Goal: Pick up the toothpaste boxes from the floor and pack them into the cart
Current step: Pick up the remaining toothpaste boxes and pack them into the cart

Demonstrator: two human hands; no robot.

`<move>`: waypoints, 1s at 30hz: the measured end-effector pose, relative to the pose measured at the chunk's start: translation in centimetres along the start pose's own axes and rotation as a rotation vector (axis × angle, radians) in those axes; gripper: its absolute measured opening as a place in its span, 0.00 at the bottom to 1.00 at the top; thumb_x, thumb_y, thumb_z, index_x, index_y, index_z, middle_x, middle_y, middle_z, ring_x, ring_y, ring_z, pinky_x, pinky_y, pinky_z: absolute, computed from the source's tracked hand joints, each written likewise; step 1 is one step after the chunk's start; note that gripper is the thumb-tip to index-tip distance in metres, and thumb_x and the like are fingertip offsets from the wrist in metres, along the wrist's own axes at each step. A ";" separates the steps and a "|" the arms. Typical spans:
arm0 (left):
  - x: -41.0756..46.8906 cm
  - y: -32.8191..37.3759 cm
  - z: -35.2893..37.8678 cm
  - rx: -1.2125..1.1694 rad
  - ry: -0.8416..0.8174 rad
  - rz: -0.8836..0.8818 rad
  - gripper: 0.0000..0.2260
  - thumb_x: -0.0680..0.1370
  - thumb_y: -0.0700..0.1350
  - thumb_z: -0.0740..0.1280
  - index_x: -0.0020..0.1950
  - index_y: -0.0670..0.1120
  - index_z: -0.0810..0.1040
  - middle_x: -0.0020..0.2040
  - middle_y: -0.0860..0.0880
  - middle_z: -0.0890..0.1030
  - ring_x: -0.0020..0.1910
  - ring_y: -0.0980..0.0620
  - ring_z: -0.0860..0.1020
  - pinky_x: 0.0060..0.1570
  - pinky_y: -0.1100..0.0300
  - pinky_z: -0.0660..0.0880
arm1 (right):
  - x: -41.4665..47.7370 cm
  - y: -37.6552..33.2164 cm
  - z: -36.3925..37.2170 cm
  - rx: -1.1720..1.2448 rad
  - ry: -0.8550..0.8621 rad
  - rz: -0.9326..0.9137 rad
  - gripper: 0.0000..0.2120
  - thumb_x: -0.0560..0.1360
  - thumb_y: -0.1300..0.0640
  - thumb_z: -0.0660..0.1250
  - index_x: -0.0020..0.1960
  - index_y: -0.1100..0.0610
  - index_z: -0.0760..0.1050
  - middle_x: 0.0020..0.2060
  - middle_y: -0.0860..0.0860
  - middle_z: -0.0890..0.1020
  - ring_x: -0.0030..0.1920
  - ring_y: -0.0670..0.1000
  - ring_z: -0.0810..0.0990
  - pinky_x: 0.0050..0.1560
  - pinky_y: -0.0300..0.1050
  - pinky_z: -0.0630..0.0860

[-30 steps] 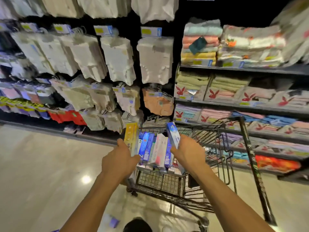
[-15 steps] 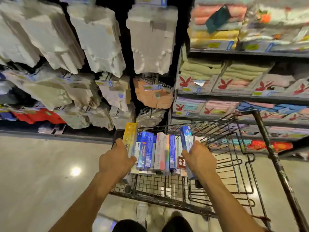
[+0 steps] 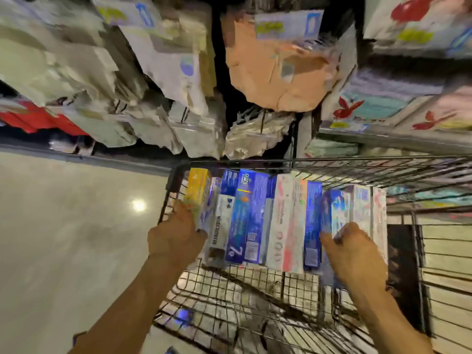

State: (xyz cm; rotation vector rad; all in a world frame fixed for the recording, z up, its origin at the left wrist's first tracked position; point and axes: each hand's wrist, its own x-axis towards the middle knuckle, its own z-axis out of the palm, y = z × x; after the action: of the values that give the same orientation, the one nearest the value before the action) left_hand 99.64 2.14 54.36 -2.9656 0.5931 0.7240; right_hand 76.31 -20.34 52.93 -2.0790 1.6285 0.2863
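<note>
Looking straight down into the wire cart [image 3: 357,159]. The toothpaste boxes [image 3: 255,218] sat inside it, side by side and touching, in one row against the far wall of the basket. The mix was blue, white and pink-on-white, and the print was too blurred to read.

- The left hand [image 3: 176,238] was at the left end of the row, by the cart's corner. Its fingers were curled round the near end of the yellow box [image 3: 198,190], which was tilted slightly off the rest.
- The right hand [image 3: 357,254] was at the right end. Its thumb and fingers were closed on the dark blue box [image 3: 325,213]. Motion blur was heavy there, so the exact finger placement couldn't be made out.
- Both forearms were bare and came in from the bottom edge.
- The near half of the basket showed only mesh. A black panel [image 3: 401,264] lay against the right side.
- A small blue thing [image 3: 184,315] showed through the mesh low on the left, too blurred to identify.

The floor [image 3: 63,226] to the left was pale and glossy, with one light reflection [image 3: 138,205] on it. Pale hanging packs [image 3: 166,60] and one peach pack [image 3: 275,72] hung beyond the cart. Shelves of packaged towels [image 3: 383,103] were at the upper right.
</note>
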 end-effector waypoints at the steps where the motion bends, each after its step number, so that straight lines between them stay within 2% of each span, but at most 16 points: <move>1: 0.9 0.0 1.1 0.002 -0.012 -0.012 0.41 0.77 0.61 0.63 0.80 0.41 0.48 0.63 0.46 0.79 0.57 0.43 0.80 0.53 0.52 0.74 | 0.8 0.3 1.2 0.017 -0.002 0.005 0.16 0.77 0.42 0.68 0.43 0.54 0.70 0.39 0.55 0.75 0.45 0.62 0.80 0.41 0.51 0.73; 4: 3.1 -0.1 3.8 -0.011 -0.036 -0.026 0.41 0.77 0.62 0.64 0.78 0.40 0.51 0.61 0.43 0.80 0.57 0.41 0.80 0.54 0.50 0.76 | 2.8 0.7 4.0 0.084 0.027 0.060 0.18 0.77 0.44 0.70 0.45 0.58 0.70 0.38 0.56 0.74 0.44 0.63 0.80 0.40 0.51 0.69; 6: 4.1 -0.3 5.0 -0.033 -0.042 0.006 0.36 0.75 0.59 0.66 0.73 0.42 0.54 0.54 0.44 0.82 0.51 0.40 0.81 0.50 0.48 0.78 | 3.9 0.6 4.9 0.113 0.070 0.085 0.19 0.76 0.44 0.69 0.46 0.60 0.69 0.37 0.58 0.75 0.42 0.63 0.78 0.39 0.51 0.67; 8: 4.7 -0.4 5.3 -0.036 -0.065 0.039 0.32 0.75 0.59 0.67 0.69 0.45 0.56 0.48 0.48 0.80 0.45 0.41 0.80 0.46 0.50 0.76 | 4.8 0.6 5.2 0.120 0.126 0.094 0.19 0.76 0.43 0.69 0.45 0.58 0.68 0.39 0.60 0.77 0.43 0.64 0.79 0.41 0.52 0.69; 11: 5.1 -0.3 5.1 -0.029 -0.059 0.053 0.28 0.74 0.62 0.68 0.63 0.49 0.59 0.45 0.49 0.78 0.38 0.45 0.74 0.43 0.53 0.72 | 5.4 0.5 5.3 0.132 0.160 0.073 0.18 0.78 0.43 0.68 0.46 0.56 0.68 0.42 0.59 0.78 0.42 0.62 0.79 0.42 0.53 0.71; 15: 5.1 -0.8 4.7 -0.097 -0.116 0.142 0.21 0.77 0.61 0.66 0.60 0.54 0.61 0.43 0.54 0.78 0.35 0.54 0.76 0.34 0.57 0.71 | 5.2 0.1 4.8 0.115 0.160 0.040 0.18 0.78 0.41 0.66 0.46 0.56 0.69 0.43 0.55 0.76 0.40 0.57 0.72 0.41 0.50 0.67; 19: 4.4 -0.2 3.2 -0.213 -0.181 0.141 0.18 0.80 0.61 0.61 0.64 0.53 0.65 0.51 0.52 0.83 0.41 0.55 0.78 0.35 0.59 0.72 | 4.6 0.4 3.9 0.118 0.093 0.017 0.15 0.79 0.45 0.67 0.49 0.55 0.69 0.43 0.52 0.76 0.40 0.55 0.72 0.40 0.47 0.67; 21: 3.6 0.5 1.4 -0.142 -0.161 0.141 0.18 0.81 0.59 0.60 0.66 0.50 0.67 0.55 0.49 0.82 0.44 0.53 0.77 0.38 0.58 0.71 | 3.9 0.1 2.8 0.117 0.049 -0.007 0.13 0.79 0.47 0.68 0.51 0.55 0.68 0.44 0.51 0.75 0.41 0.55 0.72 0.41 0.47 0.67; 23: 2.4 1.5 -1.3 0.025 -0.105 0.187 0.20 0.81 0.58 0.61 0.69 0.49 0.67 0.58 0.48 0.81 0.52 0.47 0.79 0.47 0.52 0.74 | 2.8 -0.5 1.0 0.106 -0.005 -0.020 0.13 0.80 0.49 0.66 0.55 0.57 0.70 0.45 0.52 0.75 0.43 0.57 0.76 0.42 0.48 0.69; 26: -1.0 4.2 -6.9 0.128 -0.047 0.276 0.20 0.80 0.56 0.61 0.69 0.49 0.68 0.61 0.46 0.79 0.60 0.43 0.78 0.54 0.48 0.75 | 0.3 -1.7 -4.2 0.072 -0.037 -0.039 0.16 0.80 0.47 0.65 0.59 0.59 0.73 0.51 0.58 0.82 0.50 0.62 0.81 0.50 0.53 0.77; 30: -6.8 8.8 -14.6 0.140 0.037 0.383 0.18 0.79 0.54 0.62 0.67 0.49 0.70 0.62 0.45 0.76 0.61 0.41 0.77 0.55 0.48 0.74 | -3.1 -4.2 -13.6 -0.023 0.031 -0.135 0.17 0.79 0.47 0.65 0.61 0.58 0.74 0.55 0.60 0.82 0.55 0.63 0.81 0.51 0.54 0.76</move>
State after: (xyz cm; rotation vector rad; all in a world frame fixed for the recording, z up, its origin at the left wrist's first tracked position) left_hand 97.21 -5.38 70.92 -2.7686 1.1827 0.6159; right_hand 77.76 -23.64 67.08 -2.2087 1.4996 0.2288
